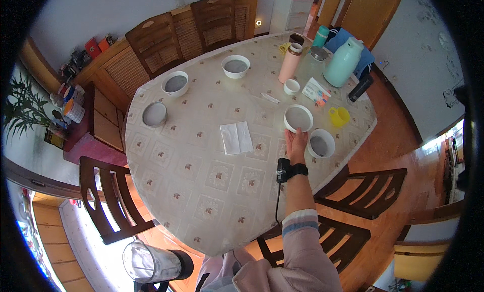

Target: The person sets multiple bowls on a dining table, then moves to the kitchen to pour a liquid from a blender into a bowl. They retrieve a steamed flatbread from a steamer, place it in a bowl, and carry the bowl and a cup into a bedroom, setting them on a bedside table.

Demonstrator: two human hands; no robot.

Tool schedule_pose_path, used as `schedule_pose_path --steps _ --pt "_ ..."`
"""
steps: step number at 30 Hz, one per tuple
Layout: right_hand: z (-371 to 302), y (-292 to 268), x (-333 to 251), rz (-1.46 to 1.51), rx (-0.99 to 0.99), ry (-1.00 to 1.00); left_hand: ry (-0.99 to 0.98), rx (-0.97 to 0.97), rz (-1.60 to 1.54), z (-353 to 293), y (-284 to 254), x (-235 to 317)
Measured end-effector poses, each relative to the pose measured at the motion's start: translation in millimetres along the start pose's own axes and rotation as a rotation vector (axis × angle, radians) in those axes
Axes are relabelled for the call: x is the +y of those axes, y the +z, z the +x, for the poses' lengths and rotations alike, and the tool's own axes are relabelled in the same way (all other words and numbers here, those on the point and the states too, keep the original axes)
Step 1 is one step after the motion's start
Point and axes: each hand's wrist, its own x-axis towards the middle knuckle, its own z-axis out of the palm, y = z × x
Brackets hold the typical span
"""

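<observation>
My right hand [296,142] reaches over the right part of the table and holds a white bowl [298,118] by its near side. Something pale grey shows inside that bowl. Close by on the right stands another white bowl [321,143] with grey contents. A folded white paper napkin [236,138] lies to the left of the hand. My left hand is not in view. A clear blender jug [152,262] with a black end shows at the lower left, beside my body; what supports it is hidden.
On the patterned tablecloth [218,175] are a white bowl [236,67], another bowl [175,84] and a round grey-filled dish [154,114]. At the right stand a pink bottle [290,63], small white cup [291,87], tissue pack [316,92], yellow cup [339,117] and mint jug [344,62]. Wooden chairs surround the table.
</observation>
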Motion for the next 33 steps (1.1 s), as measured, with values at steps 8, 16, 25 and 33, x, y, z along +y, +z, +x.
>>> schedule_pose_path --steps 8,16,25,33 --pt "-117 43 10 0.391 0.226 0.058 0.084 -0.097 -0.041 -10 -33 -13" --pt "-358 56 -16 0.243 0.091 0.201 0.184 -0.253 -0.101 -16 -101 -52" --pt "-585 -55 -105 -0.37 -0.203 0.156 0.196 -0.46 -0.117 -40 -138 -70" --pt "-656 -197 -220 -0.342 0.005 -0.096 0.115 -0.636 -0.072 -147 -112 -75"
